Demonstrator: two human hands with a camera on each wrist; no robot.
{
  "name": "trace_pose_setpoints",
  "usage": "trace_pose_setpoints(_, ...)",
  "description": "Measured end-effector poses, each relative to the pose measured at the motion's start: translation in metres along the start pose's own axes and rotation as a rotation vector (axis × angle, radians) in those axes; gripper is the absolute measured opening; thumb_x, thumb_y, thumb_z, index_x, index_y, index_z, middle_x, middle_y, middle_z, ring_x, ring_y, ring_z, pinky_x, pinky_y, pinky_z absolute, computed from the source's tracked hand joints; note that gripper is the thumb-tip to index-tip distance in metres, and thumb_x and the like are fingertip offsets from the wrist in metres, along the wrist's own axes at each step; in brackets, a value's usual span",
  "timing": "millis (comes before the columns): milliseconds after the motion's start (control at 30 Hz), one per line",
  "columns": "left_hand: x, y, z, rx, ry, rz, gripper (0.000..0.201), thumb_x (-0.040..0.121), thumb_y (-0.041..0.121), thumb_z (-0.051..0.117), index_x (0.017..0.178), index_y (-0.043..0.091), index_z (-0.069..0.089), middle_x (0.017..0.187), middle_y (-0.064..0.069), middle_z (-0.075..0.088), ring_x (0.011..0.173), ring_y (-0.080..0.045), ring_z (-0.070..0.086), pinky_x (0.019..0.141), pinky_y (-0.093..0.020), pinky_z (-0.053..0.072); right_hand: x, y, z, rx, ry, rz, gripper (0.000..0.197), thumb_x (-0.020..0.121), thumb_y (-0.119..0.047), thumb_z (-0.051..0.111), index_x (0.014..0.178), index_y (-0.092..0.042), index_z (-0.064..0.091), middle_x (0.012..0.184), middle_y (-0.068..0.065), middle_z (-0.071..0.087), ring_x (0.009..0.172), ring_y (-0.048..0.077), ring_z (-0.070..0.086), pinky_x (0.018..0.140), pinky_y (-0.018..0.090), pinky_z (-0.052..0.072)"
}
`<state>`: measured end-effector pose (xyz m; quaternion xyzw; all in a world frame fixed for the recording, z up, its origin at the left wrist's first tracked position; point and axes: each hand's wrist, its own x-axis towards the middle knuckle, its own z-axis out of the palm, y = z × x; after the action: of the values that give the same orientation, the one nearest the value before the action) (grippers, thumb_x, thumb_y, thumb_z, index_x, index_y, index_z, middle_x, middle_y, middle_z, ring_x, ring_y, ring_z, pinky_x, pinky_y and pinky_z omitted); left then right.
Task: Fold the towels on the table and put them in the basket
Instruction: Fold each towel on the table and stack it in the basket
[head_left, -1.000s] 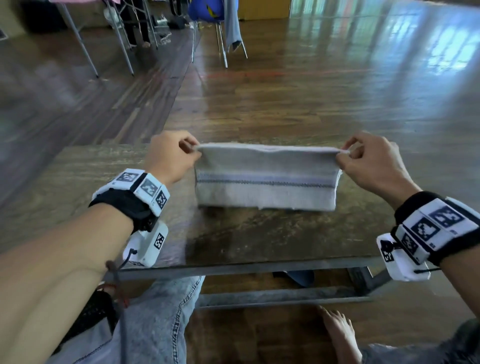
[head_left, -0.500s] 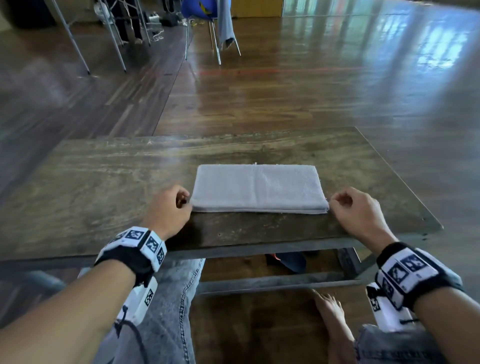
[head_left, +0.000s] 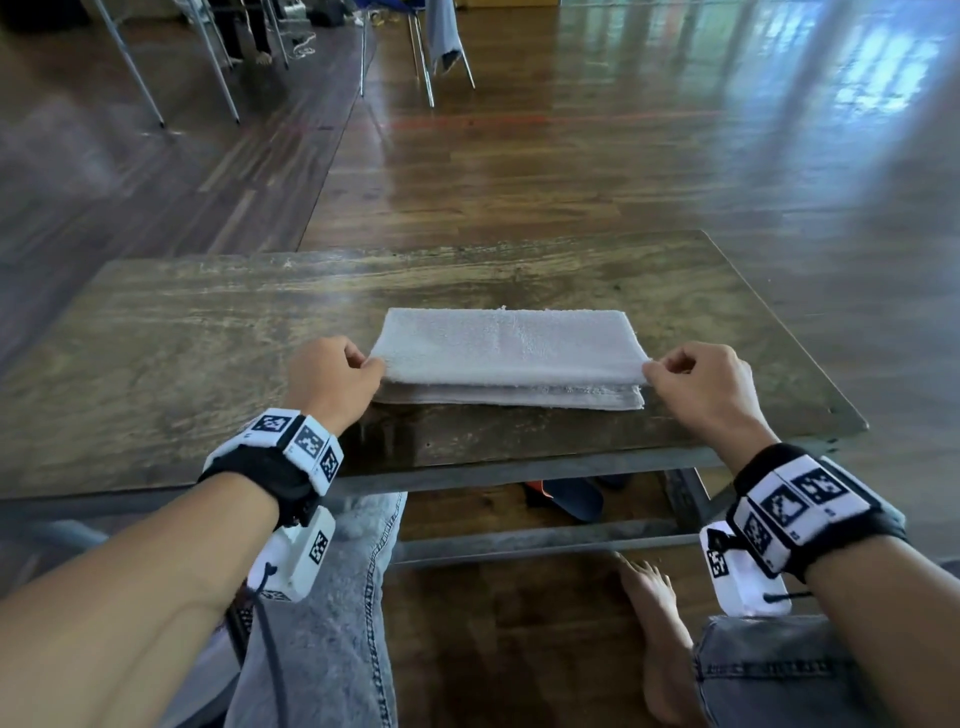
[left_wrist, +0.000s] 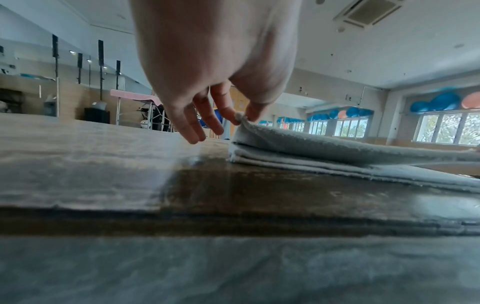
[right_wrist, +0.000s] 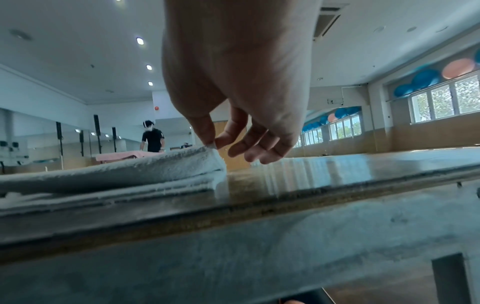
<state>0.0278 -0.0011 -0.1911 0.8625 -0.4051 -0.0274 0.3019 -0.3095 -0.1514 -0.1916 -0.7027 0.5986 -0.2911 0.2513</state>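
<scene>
A pale grey towel (head_left: 506, 353) lies folded in layers on the wooden table (head_left: 208, 332), near its front edge. My left hand (head_left: 376, 364) pinches the near left corner of the top layer (left_wrist: 242, 120) between thumb and forefinger, a little above the lower layers. My right hand (head_left: 649, 370) pinches the near right corner of that same layer (right_wrist: 211, 147) in the same way. The lower layers (head_left: 519, 397) stick out toward me under the lifted edge. No basket is in view.
The table's front edge (head_left: 519, 467) runs just below my wrists, with my knees and a bare foot (head_left: 649, 587) under it. Chair and table legs (head_left: 426, 52) stand on the wood floor far behind. A person (right_wrist: 152, 136) stands at a pink table across the room.
A second ago both hands held the towel up by its top corners. They laid it flat on the table, and now they pinch the near corners of the top layer, lifted slightly.
</scene>
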Motion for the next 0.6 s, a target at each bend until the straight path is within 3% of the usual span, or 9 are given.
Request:
trace_pose_setpoints(67,-0.001,-0.001,-0.002,0.037,-0.06,0.012,0.019,0.083,0.023,0.072,0.072,0.008,0.065,0.065,-0.004,0.065,0.062,-0.016,0.059,0.052,-0.025,0.042,-0.003,0.002,-0.002,-0.051,-0.08,0.025,0.021,0.082,-0.027,0.072,0.064,-0.017,0.067,0.071,-0.008,0.067,0.082,0.015,0.064,0.06,0.023,0.041)
trace_pose_setpoints(167,-0.005,0.0,0.002,0.113,-0.087,0.096,0.02,0.083,0.022,0.073,0.093,0.014,0.058,0.084,-0.005,0.064,0.066,-0.02,0.057,0.052,-0.03,0.042,-0.009,0.002,0.0,-0.18,-0.093,0.019,0.011,0.082,-0.031,0.071,0.078,-0.023,0.064,0.097,-0.001,0.064,0.1,0.022,0.055,0.084,0.035,0.047)
trace_pose_setpoints(267,-0.01,0.009,0.009,0.097,-0.079,0.338,0.024,0.088,0.024,0.067,0.11,0.02,0.059,0.111,-0.002,0.058,0.093,-0.017,0.056,0.073,-0.025,0.039,-0.019,-0.003,0.007,-0.21,-0.024,-0.196,0.015,0.087,-0.033,0.064,0.102,-0.027,0.062,0.112,-0.002,0.053,0.108,0.017,0.042,0.091,0.04,0.042)
trace_pose_setpoints(333,-0.015,0.02,0.014,0.087,-0.22,0.49,0.024,0.092,0.028,0.062,0.116,0.024,0.061,0.12,0.005,0.056,0.105,-0.012,0.052,0.083,-0.026,0.038,-0.026,-0.009,0.012,-0.201,-0.13,-0.389,0.025,0.093,-0.032,0.061,0.117,-0.029,0.065,0.12,-0.006,0.052,0.116,0.015,0.042,0.099,0.04,0.039)
trace_pose_setpoints(433,-0.029,0.029,0.023,0.145,-0.339,0.57,0.022,0.095,0.037,0.057,0.115,0.029,0.063,0.114,0.012,0.057,0.108,-0.013,0.05,0.087,-0.032,0.042,-0.035,-0.013,0.023,-0.27,-0.263,-0.509,0.022,0.098,-0.036,0.056,0.116,-0.033,0.069,0.118,-0.009,0.054,0.112,0.013,0.045,0.103,0.038,0.035)
trace_pose_setpoints(500,-0.037,0.03,0.025,0.171,-0.287,0.575,0.021,0.095,0.044,0.054,0.106,0.029,0.064,0.106,0.012,0.059,0.103,-0.013,0.05,0.087,-0.034,0.043,-0.039,-0.012,0.027,-0.272,-0.231,-0.485,0.018,0.098,-0.033,0.054,0.103,-0.035,0.071,0.106,-0.01,0.055,0.102,0.012,0.046,0.102,0.036,0.034)
trace_pose_setpoints(600,-0.041,0.035,0.025,0.183,-0.229,0.595,0.029,0.095,0.05,0.05,0.081,0.027,0.06,0.082,0.012,0.056,0.082,-0.012,0.049,0.076,-0.031,0.04,-0.044,-0.016,0.032,-0.278,-0.11,-0.517,0.014,0.092,-0.026,0.058,0.084,-0.026,0.069,0.086,-0.008,0.051,0.087,0.016,0.047,0.097,0.04,0.039)
